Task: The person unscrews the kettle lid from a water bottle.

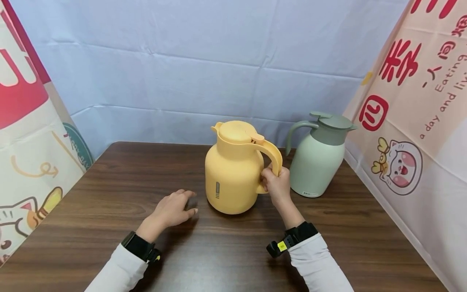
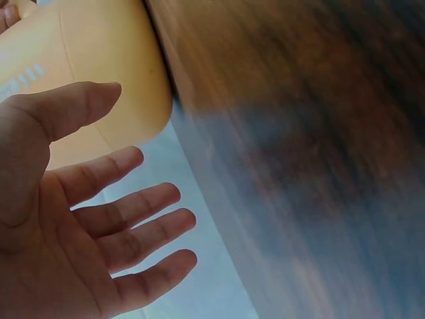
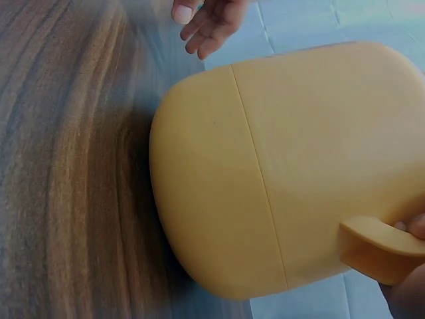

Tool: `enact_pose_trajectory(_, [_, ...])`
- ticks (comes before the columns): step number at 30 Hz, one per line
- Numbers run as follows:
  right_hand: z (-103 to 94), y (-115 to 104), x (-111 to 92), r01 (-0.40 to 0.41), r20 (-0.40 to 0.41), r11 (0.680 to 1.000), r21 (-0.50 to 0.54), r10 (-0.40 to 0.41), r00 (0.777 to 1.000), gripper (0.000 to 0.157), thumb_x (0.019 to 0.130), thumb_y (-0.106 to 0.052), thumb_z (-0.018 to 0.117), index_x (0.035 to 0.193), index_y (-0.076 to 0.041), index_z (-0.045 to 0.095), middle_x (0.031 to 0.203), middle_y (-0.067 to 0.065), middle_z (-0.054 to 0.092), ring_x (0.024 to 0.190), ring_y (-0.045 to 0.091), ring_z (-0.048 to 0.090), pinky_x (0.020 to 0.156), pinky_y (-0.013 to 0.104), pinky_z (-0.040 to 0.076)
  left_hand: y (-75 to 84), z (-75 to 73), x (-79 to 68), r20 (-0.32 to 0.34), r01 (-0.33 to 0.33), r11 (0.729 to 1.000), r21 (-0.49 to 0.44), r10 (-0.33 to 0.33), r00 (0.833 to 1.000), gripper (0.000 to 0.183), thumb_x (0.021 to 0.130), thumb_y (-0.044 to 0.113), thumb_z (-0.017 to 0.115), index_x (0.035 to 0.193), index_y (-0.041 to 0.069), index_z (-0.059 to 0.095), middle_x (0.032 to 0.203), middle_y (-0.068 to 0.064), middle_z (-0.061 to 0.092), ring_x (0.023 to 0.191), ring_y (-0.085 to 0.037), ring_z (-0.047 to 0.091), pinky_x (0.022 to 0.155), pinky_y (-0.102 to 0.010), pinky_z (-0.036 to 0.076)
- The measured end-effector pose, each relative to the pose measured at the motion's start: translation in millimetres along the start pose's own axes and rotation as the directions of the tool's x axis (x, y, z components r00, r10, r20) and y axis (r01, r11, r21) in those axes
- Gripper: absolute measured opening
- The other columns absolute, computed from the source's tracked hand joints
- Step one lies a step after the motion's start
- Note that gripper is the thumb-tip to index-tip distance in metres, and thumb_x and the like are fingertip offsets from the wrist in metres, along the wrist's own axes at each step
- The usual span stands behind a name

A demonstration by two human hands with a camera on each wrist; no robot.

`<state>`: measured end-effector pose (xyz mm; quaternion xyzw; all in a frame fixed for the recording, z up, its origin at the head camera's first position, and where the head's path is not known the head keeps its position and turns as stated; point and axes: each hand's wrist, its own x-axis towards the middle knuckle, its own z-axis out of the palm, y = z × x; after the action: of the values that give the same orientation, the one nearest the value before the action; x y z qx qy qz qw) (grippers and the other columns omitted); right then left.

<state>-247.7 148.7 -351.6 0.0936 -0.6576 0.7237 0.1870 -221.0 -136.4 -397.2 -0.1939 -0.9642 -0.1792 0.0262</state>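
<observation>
A yellow thermos jug (image 1: 233, 174) with a lid and spout stands upright in the middle of the table, its spout towards the left. My right hand (image 1: 277, 184) grips its handle (image 1: 273, 154) from the right side; in the right wrist view only a little of that hand shows, at the lower right. To the left of the jug is my left hand (image 1: 173, 209), apart from it. In the left wrist view the fingers (image 2: 143, 206) of that hand are spread and fairly straight, with nothing in them.
A pale green thermos jug (image 1: 319, 162) with a darker green lid stands behind and right of the right hand. The brown wooden table (image 1: 109, 194) ends at a light blue cloth (image 1: 164, 73). Printed cloths hang at the left (image 1: 29, 142) and right (image 1: 438, 170).
</observation>
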Motion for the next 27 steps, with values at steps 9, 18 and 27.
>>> enact_pose_trajectory(9, [0.4,-1.9,-4.4,0.035,0.014,0.998,0.054,-0.035,0.999,0.029,0.075,0.012,0.044,0.053,-0.005,0.038,0.038,0.002,0.034,0.03,0.013,0.03,0.034,0.023,0.029,1.1,-6.6,-4.9,0.013,0.003,1.0,0.016,-0.003,1.0,0.045,0.083,0.027,0.07,0.121,0.005,0.059,0.115,-0.014,0.057,0.093,-0.028,0.059,0.064,-0.04,0.048])
enact_pose_trajectory(18, [0.2,0.3,-5.6,0.045,0.001,0.998,0.036,-0.045,0.999,0.03,0.077,0.013,0.043,0.054,-0.005,0.039,0.039,0.001,0.035,0.031,0.013,0.031,0.034,0.023,0.028,-1.0,-4.8,-2.0,0.008,-0.001,1.0,0.007,0.001,1.0,0.044,0.083,0.027,0.07,0.12,0.005,0.059,0.114,-0.012,0.058,0.09,-0.026,0.059,0.064,-0.039,0.047])
enact_pose_trajectory(27, [-4.1,0.4,-3.9,0.06,0.023,0.997,0.056,-0.062,0.998,0.029,0.077,0.014,0.043,0.054,-0.005,0.04,0.038,0.004,0.036,0.031,0.014,0.032,0.034,0.023,0.029,1.6,-29.4,3.6,-0.177,-0.166,0.984,-0.06,0.154,0.972,0.036,0.085,0.024,0.068,0.116,0.006,0.062,0.113,-0.009,0.059,0.1,-0.026,0.058,0.08,-0.044,0.047])
